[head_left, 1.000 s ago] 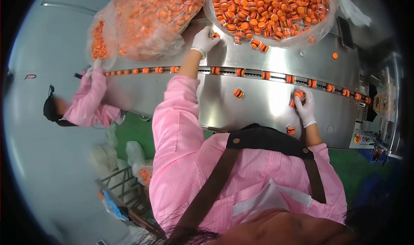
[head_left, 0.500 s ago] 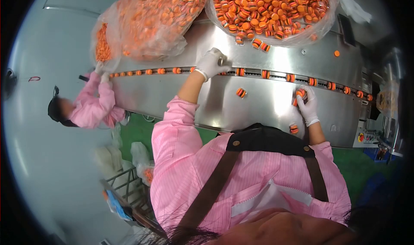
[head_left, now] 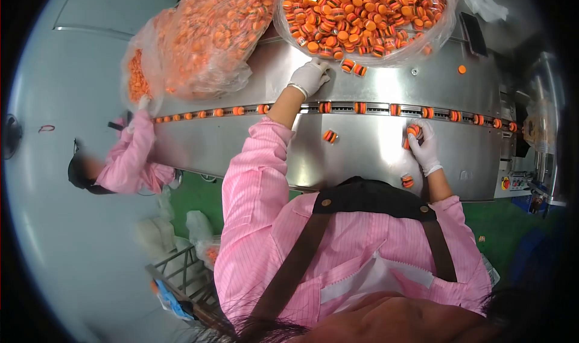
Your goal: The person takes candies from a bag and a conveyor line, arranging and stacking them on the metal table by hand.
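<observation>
My left hand [head_left: 309, 79], in a white glove, reaches over the metal table beyond the conveyor slot, beside the near edge of the large open bag. Its fingers are curled together; what they grip, if anything, is hidden. My right hand [head_left: 426, 146], gloved too, is closed around small orange-and-black layered burger-shaped candies [head_left: 414, 130] on the near side of the conveyor [head_left: 377, 108]. One loose candy [head_left: 330, 136] lies between my hands, and another candy [head_left: 408, 181] sits closer to my body. Two candies [head_left: 353, 66] lie just right of my left fingertips.
A big clear bag [head_left: 368, 23] full of candies stands at the back, with more filled bags [head_left: 211, 35] to its left. Spaced candies ride the conveyor slot. A co-worker [head_left: 123, 156] in pink works at the left end. A control panel [head_left: 513, 183] is at the right.
My left hand has moved away from the conveyor, up to the edge of the open bag. My right hand stays closed on its candies. The view has shifted slightly.
</observation>
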The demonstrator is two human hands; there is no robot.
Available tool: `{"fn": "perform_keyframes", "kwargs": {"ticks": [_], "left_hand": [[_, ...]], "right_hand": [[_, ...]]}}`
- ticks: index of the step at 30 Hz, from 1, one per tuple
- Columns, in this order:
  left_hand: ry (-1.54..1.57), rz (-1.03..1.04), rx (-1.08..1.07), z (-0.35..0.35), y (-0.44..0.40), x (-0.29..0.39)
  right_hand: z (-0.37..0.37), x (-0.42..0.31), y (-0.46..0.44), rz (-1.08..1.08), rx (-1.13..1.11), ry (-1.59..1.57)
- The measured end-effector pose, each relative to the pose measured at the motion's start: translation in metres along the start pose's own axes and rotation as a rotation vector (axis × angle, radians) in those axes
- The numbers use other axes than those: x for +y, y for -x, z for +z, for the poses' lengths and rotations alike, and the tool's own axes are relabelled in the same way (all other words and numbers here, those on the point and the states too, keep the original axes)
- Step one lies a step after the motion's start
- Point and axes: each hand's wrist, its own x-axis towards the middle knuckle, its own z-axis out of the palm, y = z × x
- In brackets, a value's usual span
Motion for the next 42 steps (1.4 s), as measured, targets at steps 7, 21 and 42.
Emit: {"fn": "perform_keyframes", "kwargs": {"ticks": [7, 21, 42], "left_hand": [[0.073, -0.227, -0.218, -0.017, 0.014, 0.012], [1.284, -0.66, 0.495, -0.023, 0.119, -0.004], [-0.304, 0.237, 0.477, -0.024, 0.014, 0.019]], "right_hand": [[-0.001, 0.001, 0.001, 0.047, -0.036, 0.004], [0.001, 0.007, 0.004, 0.078, -0.05, -0.016], [0.0, 0.0, 0.002, 0.035, -0.033, -0.023]]}}
